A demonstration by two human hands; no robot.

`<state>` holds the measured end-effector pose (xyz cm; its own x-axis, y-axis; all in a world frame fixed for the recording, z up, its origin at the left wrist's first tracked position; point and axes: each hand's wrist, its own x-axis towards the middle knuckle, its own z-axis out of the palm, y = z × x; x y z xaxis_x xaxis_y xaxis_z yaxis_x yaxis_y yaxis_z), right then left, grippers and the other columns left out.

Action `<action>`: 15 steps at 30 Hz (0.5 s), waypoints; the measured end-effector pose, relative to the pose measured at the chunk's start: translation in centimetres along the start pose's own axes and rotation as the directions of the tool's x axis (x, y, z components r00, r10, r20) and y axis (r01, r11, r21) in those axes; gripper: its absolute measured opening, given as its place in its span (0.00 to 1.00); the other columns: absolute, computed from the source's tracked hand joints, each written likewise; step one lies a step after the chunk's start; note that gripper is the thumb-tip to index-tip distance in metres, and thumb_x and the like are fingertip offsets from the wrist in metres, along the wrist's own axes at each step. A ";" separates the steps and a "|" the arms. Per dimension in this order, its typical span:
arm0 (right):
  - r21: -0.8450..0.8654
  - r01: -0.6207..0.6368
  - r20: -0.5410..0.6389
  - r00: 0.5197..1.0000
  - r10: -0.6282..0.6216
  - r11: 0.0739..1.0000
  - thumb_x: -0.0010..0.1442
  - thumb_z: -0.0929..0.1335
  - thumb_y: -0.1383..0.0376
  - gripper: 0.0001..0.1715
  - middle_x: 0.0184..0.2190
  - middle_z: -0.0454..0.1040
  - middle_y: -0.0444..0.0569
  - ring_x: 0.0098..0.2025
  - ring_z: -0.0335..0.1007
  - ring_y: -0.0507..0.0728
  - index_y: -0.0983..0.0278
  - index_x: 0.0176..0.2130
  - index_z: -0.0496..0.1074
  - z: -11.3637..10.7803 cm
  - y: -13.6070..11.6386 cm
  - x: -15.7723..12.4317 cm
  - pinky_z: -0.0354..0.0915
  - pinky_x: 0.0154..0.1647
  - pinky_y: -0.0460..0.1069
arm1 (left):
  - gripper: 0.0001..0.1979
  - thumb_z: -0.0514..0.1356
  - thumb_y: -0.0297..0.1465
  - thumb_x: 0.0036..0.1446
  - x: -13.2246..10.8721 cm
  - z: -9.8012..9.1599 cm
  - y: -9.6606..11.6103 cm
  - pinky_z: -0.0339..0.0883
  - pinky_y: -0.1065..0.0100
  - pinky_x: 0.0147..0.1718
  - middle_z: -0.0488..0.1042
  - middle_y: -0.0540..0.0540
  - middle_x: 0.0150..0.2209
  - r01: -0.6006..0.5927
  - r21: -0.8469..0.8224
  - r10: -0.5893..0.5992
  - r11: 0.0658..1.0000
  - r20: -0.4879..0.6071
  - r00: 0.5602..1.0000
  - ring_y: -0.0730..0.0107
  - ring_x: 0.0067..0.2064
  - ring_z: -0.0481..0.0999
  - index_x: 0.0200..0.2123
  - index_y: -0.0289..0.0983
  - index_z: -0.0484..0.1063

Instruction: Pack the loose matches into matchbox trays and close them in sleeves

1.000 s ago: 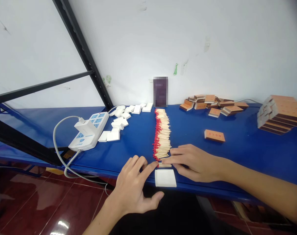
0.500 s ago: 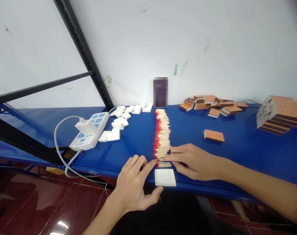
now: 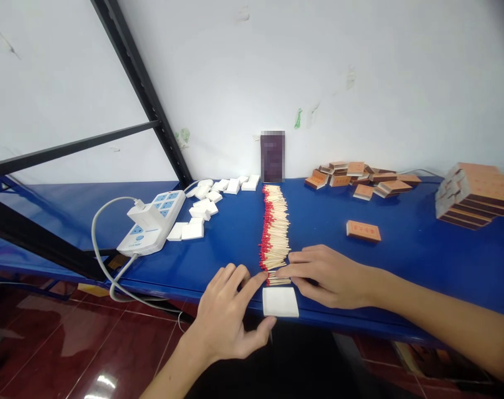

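A long row of red-tipped matches [image 3: 274, 227] lies across the blue table [image 3: 422, 260], running from the wall toward me. My left hand [image 3: 227, 318] rests at the table's near edge, fingers stretched out, its fingertips touching the red tips at the row's near end. My right hand [image 3: 330, 275] lies flat on the other side, its forefinger pressing the wooden ends of the nearest matches. A small white tray [image 3: 280, 302] sits just below the row, between both hands.
A white power strip [image 3: 152, 223] with cable lies at the left, near several white trays [image 3: 202, 208]. Orange matchboxes lie in a loose heap [image 3: 360, 177], a stack [image 3: 476, 194] stands at right, one matchbox [image 3: 363, 230] lies alone. A black frame bar [image 3: 139, 83] slants left.
Almost nothing differs. My right forefinger has shifted slightly along the nearest matches; both hands stay at the row's near end.
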<state>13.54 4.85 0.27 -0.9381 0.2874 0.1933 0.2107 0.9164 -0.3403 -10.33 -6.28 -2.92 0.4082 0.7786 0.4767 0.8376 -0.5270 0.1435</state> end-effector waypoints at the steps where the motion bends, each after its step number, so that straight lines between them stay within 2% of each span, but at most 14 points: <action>1: 0.001 0.000 -0.004 1.000 0.000 1.000 0.70 0.59 0.67 0.19 0.35 0.75 0.48 0.34 0.68 0.56 0.61 0.53 0.75 0.0 0.0 0.0 0.57 0.35 0.50 | 0.27 0.60 0.41 0.57 0.0 0.0 0.0 0.68 0.53 0.38 0.70 0.38 0.40 0.000 -0.001 0.000 1.000 0.000 1.000 0.54 0.39 0.70 0.56 0.32 0.71; 9: 0.005 0.005 -0.042 0.999 -0.005 1.000 0.70 0.59 0.68 0.19 0.35 0.76 0.49 0.34 0.69 0.56 0.63 0.51 0.75 -0.1 0.0 0.1 0.59 0.35 0.50 | 0.27 0.59 0.41 0.57 -0.1 -0.1 0.0 0.69 0.52 0.40 0.71 0.38 0.41 0.009 0.007 -0.008 1.000 -0.018 1.000 0.54 0.40 0.70 0.56 0.31 0.71; 15: 0.053 -0.024 -0.016 1.000 0.025 0.998 0.70 0.60 0.68 0.18 0.38 0.77 0.50 0.37 0.72 0.57 0.63 0.52 0.74 -0.3 -0.1 0.2 0.62 0.38 0.50 | 0.26 0.59 0.41 0.58 -0.1 -0.1 0.1 0.69 0.53 0.40 0.71 0.39 0.40 0.009 0.002 -0.009 1.000 -0.018 1.000 0.55 0.39 0.69 0.56 0.32 0.70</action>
<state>13.42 4.87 0.64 -0.9279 0.3149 0.1997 0.2186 0.8932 -0.3928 -10.30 -6.44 -2.82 0.3937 0.7772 0.4908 0.8422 -0.5190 0.1462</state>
